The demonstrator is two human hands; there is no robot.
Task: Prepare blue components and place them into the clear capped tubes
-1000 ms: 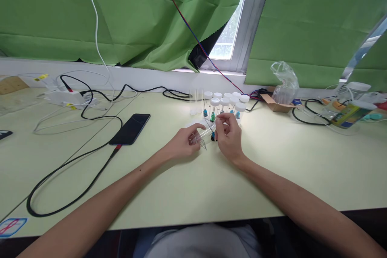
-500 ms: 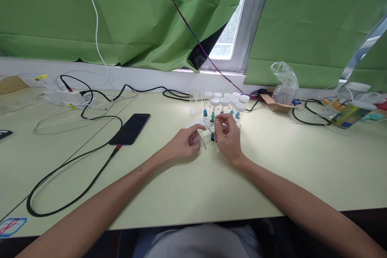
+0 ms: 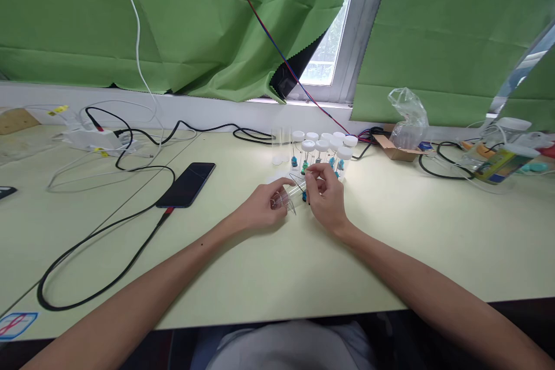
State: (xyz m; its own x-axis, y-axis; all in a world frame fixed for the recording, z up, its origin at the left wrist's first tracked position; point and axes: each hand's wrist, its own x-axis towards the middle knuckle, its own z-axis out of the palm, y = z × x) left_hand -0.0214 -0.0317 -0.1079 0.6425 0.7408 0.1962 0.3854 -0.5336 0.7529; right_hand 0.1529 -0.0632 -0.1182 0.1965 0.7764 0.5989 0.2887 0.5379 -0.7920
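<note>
The left hand (image 3: 265, 206) curls around a clear tube (image 3: 296, 190) slanting toward the right hand (image 3: 328, 199), whose fingertips pinch together, on what I cannot tell. Between the hands sits a small blue piece (image 3: 304, 196). Behind stand white-capped vials (image 3: 321, 145).

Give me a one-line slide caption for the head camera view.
Left hand holds a clear tube, right hand close by, near white-capped vials on a pale table.
</note>
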